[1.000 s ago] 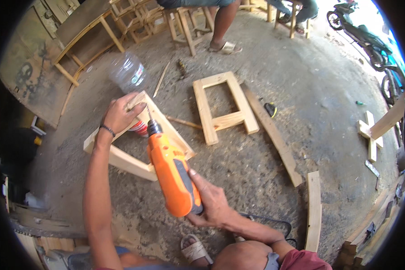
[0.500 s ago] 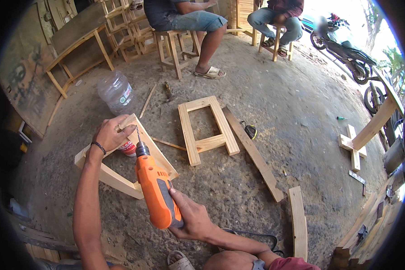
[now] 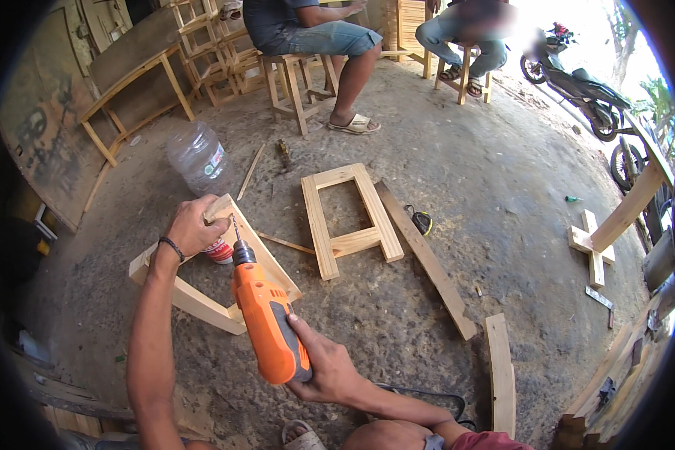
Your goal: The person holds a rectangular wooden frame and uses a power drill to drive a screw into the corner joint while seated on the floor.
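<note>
Change, slight: your outlook is tipped up from a second ago, so more of the seated co-worker [image 3: 307,41] shows; the orange drill [image 3: 256,311] keeps its place at the wooden frame [image 3: 202,304]. Meaning, as judged: you are keeping to one corner.

Left hand [image 3: 190,229]: yours, gripping the frame's upper corner, thumb just beside the drill bit [image 3: 236,226]. Right hand [image 3: 328,367]: yours, wrapped round the drill's handle.

Frame: before you, left of centre, beyond the drill; a red-and-white can [image 3: 219,251] sits near the left hand, partly covered by it.

Obscured: your right fingers on the handle's far side; your left fingers behind the corner; part of the frame behind the drill. Whether the bit bites or merely touches, you cannot tell. Co-worker: head cut off above.
</note>
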Demonstrator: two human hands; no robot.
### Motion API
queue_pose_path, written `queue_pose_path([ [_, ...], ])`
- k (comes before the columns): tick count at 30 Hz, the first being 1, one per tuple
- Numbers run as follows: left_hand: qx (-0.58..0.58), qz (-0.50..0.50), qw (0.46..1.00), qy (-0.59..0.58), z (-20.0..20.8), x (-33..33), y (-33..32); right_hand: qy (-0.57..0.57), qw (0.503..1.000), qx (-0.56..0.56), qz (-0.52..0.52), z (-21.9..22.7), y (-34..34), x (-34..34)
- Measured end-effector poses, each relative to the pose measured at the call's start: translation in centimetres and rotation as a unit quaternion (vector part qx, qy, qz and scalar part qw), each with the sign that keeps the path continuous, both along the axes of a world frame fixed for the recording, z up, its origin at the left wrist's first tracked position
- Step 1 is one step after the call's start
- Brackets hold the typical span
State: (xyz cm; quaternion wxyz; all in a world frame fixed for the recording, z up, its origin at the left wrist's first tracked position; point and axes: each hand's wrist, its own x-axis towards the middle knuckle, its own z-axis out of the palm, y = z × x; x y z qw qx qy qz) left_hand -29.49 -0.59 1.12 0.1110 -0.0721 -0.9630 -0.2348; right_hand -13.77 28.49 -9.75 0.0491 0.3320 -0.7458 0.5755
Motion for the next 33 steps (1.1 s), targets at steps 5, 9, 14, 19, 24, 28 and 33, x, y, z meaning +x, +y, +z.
queue_pose_path([
  [5,0.011,0.002,1.000,-0.001,-0.24,0.08,-0.03,-0.010,1.000,0.005,0.006,-0.15,0.06,0.01],
  [9,0.008,0.006,1.000,0.005,-0.19,0.22,0.10,0.002,1.000,-0.024,-0.004,0.02,0.12,0.05],
  [14,0.009,0.008,1.000,0.000,-0.10,0.37,0.17,-0.017,1.000,-0.024,0.006,-0.04,0.46,0.01],
  [19,0.015,0.012,1.000,0.000,-0.21,0.32,0.23,-0.023,1.000,-0.017,0.012,0.14,0.61,0.01],
  [24,0.016,0.006,1.000,0.003,-0.08,0.51,0.30,-0.023,0.999,-0.032,0.011,0.49,0.65,-0.11],
  [28,0.016,-0.002,1.000,0.008,-0.01,0.48,0.42,-0.038,0.999,-0.031,0.015,0.65,0.91,-0.16],
  [33,0.009,0.005,1.000,0.001,0.08,0.57,0.46,-0.031,0.999,-0.035,0.010,0.46,0.80,-0.15],
])
